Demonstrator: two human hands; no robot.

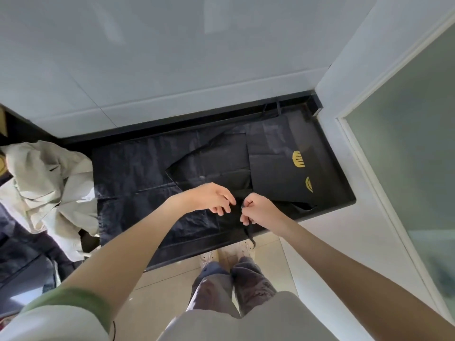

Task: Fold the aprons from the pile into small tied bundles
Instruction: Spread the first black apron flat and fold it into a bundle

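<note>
Presently, two bare hands work over one dark countertop (123, 173) set against a white wall (172, 57). Three groups of cloth are countable on the counter: one black apron (216, 166) laid out and partly folded at the centre, one stack of flat black aprons with yellow print (283, 168) just to its right, and one heap of crumpled cream fabric (46, 180) at the left end. At least two yellow marks show on the stack; the exact number of pieces in it cannot be told.

The left hand (209, 196) is held palm down at the near edge of the centre apron, fingers curled downward and slightly apart, their tips touching a bunched black fold. Whether these fingers actually pinch the cloth cannot be told.

The right hand (256, 209) is just beside the left, close but apart from it. Its fingers are drawn together into a loose fist, closed on a narrow black strap (248, 232) of the same apron. The strap runs down from under this hand and hangs over the front edge of the counter.

The bunched part of the apron lies between the two hands, directly under the fingertips. Below the counter, two legs and two light shoes (209, 257) stand on a pale tiled floor (283, 267).
</note>
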